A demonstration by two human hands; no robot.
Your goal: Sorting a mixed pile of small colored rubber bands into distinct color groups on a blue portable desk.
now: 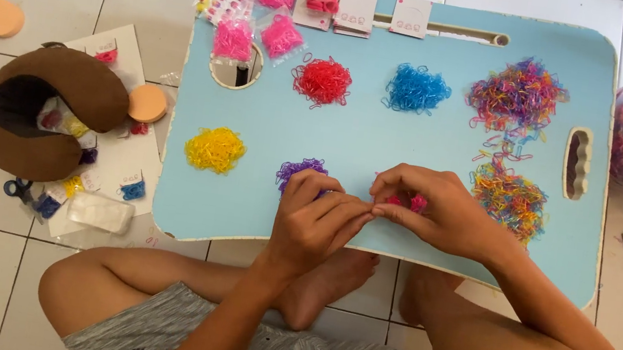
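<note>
Over the near edge of the light blue lap table (415,145), the left hand (313,220) and right hand (430,209) meet, fingers curled, pinching tiny pink elastic rubber bands (416,203). These look light, soft and stretchy, best pinched by fingertips. A purple band heap (297,171) lies just beyond the left hand.

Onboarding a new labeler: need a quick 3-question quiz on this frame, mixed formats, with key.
1. True or false: the left hand and the right hand meet at the fingertips over the light blue lap table.
2. Which pile lies partly under the left hand? A) red pile B) purple pile C) yellow pile D) blue pile
3. Fill in: the small bands showing in the right hand's fingers are ____.

Key
1. True
2. B
3. Pink
</note>
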